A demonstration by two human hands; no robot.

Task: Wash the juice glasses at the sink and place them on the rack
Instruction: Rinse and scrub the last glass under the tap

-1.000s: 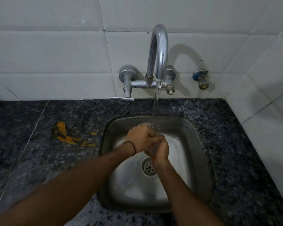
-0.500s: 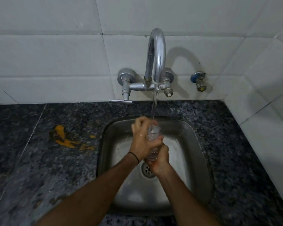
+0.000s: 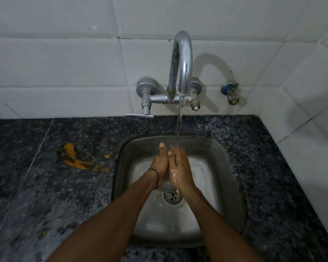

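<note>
Over the steel sink (image 3: pixel 233 186), my left hand (image 3: pixel 160 167) and my right hand (image 3: pixel 178 171) are held palm to palm with fingers straight, fingertips pointing at the wall. Water (image 3: pixel 179 120) runs from the curved chrome tap (image 3: pixel 182 59) onto the fingertips. A blurred, clear bit of the juice glass (image 3: pixel 166 185) shows just below the heels of the hands, above the drain (image 3: pixel 171 196). The rest of the glass is hidden between the palms. A black band circles my left wrist. No rack is in view.
Dark speckled stone counter (image 3: pixel 45 195) surrounds the sink, with an orange smear (image 3: pixel 74 159) on it to the left. The tap's lever handle (image 3: pixel 140 115) sticks out at the wall. A small valve (image 3: pixel 231 93) sits to the right. White tiled walls close in behind and on the right.
Before, both hands gripped the glass upright under the stream. Now the fingers have straightened and the palms press together, with the glass almost hidden between them.
</note>
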